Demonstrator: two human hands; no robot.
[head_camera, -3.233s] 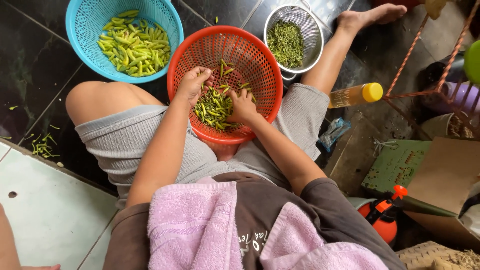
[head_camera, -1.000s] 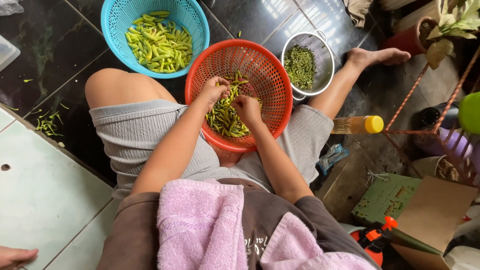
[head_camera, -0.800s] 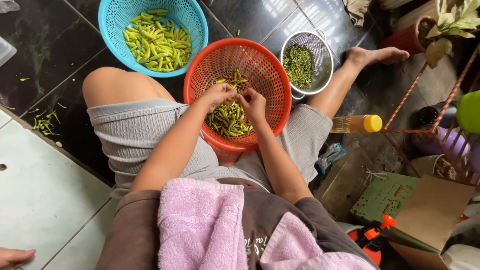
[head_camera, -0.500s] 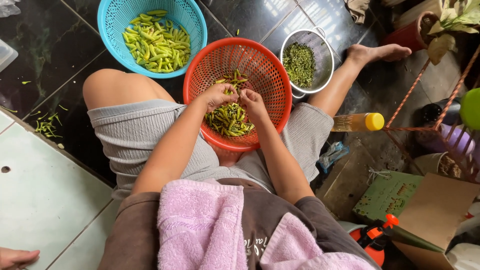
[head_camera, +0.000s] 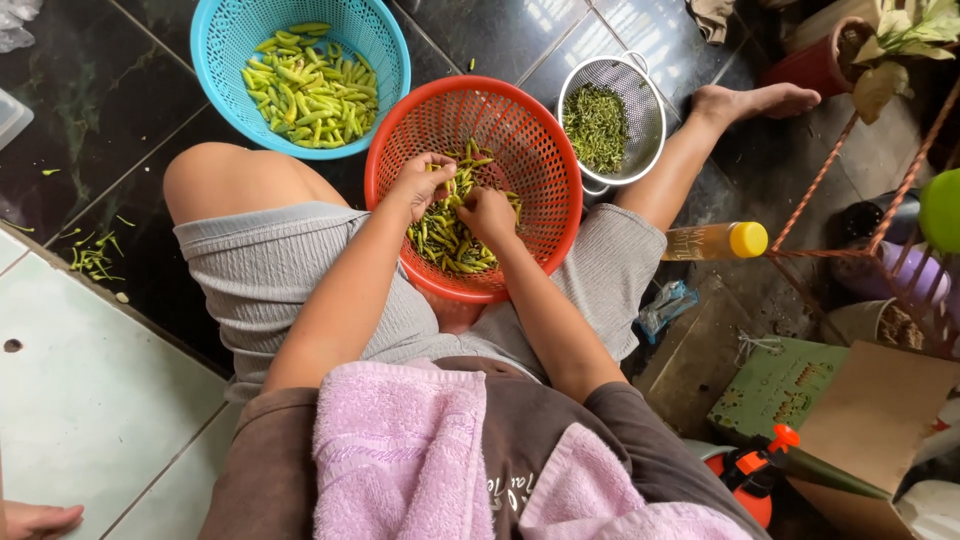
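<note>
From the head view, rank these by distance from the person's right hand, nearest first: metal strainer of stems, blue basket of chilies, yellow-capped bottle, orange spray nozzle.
1. Metal strainer, just up and right of the right hand.
2. Blue basket, up left, and yellow-capped bottle, right by the thigh: too close to call.
3. Orange spray nozzle, far lower right.

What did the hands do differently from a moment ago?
The left hand and right hand moved closer together over the chillies in the red basket, both now pinching at one. The blue basket and metal strainer stayed put.
</note>
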